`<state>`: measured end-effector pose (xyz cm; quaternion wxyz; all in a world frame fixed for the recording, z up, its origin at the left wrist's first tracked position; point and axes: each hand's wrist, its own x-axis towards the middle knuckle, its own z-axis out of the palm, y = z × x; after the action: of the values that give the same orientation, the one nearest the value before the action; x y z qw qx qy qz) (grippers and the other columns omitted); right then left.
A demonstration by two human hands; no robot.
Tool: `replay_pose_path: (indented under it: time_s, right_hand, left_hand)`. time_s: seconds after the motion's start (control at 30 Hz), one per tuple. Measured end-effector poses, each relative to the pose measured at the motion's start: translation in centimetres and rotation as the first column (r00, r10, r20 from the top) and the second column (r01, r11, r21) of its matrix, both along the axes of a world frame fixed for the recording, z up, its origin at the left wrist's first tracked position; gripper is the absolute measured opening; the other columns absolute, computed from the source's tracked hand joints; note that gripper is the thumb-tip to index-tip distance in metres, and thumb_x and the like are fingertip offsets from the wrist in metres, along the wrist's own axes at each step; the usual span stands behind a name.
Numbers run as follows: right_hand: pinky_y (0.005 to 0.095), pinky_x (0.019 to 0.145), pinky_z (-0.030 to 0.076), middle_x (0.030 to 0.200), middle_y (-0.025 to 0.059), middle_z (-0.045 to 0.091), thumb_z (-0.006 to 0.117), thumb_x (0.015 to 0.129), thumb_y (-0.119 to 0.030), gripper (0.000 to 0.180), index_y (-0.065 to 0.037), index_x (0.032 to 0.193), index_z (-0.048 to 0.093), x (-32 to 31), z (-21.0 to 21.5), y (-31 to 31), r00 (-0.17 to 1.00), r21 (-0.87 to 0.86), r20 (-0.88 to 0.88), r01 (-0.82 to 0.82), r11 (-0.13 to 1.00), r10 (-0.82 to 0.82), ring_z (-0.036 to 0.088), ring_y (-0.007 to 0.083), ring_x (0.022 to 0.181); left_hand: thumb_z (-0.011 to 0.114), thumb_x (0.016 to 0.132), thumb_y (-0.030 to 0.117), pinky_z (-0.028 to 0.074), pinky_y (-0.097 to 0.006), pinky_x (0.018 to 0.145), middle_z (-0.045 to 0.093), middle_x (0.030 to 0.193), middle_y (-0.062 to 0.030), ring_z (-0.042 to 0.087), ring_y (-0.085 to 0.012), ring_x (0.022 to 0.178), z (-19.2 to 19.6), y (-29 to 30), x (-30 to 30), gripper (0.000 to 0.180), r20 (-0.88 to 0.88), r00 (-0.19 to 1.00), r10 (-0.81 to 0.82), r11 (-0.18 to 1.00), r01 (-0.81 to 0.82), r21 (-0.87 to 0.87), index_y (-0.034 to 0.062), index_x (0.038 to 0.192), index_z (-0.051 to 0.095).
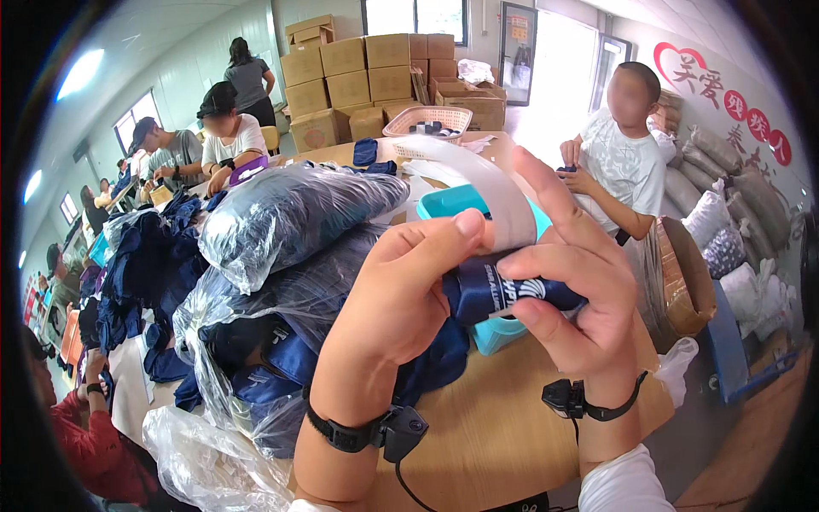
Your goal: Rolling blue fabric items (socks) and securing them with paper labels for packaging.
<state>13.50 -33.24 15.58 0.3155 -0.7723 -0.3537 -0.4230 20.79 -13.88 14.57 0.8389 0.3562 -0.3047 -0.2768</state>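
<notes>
A small navy fabric bundle [478,299] with white print, rolled or folded tight, is held in front of me above the table. My left hand [388,294] grips its left end, thumb pressed on a pale translucent strip [519,205] that arches up and away from the bundle. My right hand [593,282] clasps the right end between thumb and bent fingers, its index finger raised beside the strip. Just behind the bundle stands a turquoise plastic basket [495,340], partly hidden by my hands. Each wrist wears a black strap with a small device.
Clear plastic bags [299,218] of navy goods crowd the wooden table [478,435] on the left, beside loose navy fabric [141,286]. A pink basket [426,119] sits at the far end. Another person [627,149] works across on the right; several others sit left. Cartons [350,85] stack behind.
</notes>
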Motion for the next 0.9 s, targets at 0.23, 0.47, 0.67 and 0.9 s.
replay_pose_path:
  time_s: [0.23,0.47,0.67,0.9]
  right_hand:
    - [0.0414,0.105,0.050,0.126,0.0281,0.071,0.078,0.091,-0.019,0.021,-0.002,0.104,0.078,0.5,-0.1,-0.1,0.997,0.122,0.052,-0.067,0.990,0.061,0.069,0.0385,0.121]
    - [0.0539,0.119,0.036,0.140,0.0304,0.060,0.070,0.102,-0.040,0.042,-0.009,0.129,0.060,1.7,-1.6,-1.0,0.979,0.005,0.204,0.019,1.000,-0.019,0.055,0.0426,0.138]
    - [0.0391,0.106,0.048,0.140,0.0209,0.053,0.076,0.093,-0.046,0.081,-0.003,0.151,0.038,0.3,-2.2,0.0,0.985,0.360,-0.119,-0.073,0.930,0.124,0.062,0.0250,0.118]
    - [0.0334,0.091,0.052,0.127,0.0160,0.062,0.078,0.086,-0.015,0.061,0.002,0.139,0.054,-0.7,0.2,-1.2,0.982,-0.066,-0.140,0.121,0.990,-0.130,0.065,0.0235,0.101]
  left_hand:
    - [0.080,0.085,-0.009,0.054,-0.028,0.099,0.065,0.128,-0.0067,0.065,-0.0110,0.113,0.4,0.7,-0.7,0.056,0.552,0.832,0.053,0.996,-0.087,0.035,-0.0061,0.137,0.058]
    - [0.081,0.083,-0.004,0.049,-0.033,0.107,0.071,0.122,-0.0069,0.065,-0.0158,0.117,1.0,0.3,-2.1,0.047,0.494,0.852,0.171,0.971,-0.232,0.065,-0.0023,0.128,0.065]
    - [0.075,0.091,-0.010,0.055,-0.025,0.089,0.066,0.118,-0.0059,0.066,-0.0091,0.104,0.4,-0.2,-1.7,0.036,0.406,0.896,0.179,0.979,-0.204,0.018,-0.0014,0.124,0.062]
    - [0.075,0.093,-0.004,0.054,-0.026,0.093,0.067,0.120,-0.0054,0.065,-0.0105,0.107,-0.3,-0.5,-1.1,0.032,0.402,0.902,0.157,0.981,-0.189,0.042,0.0001,0.122,0.063]
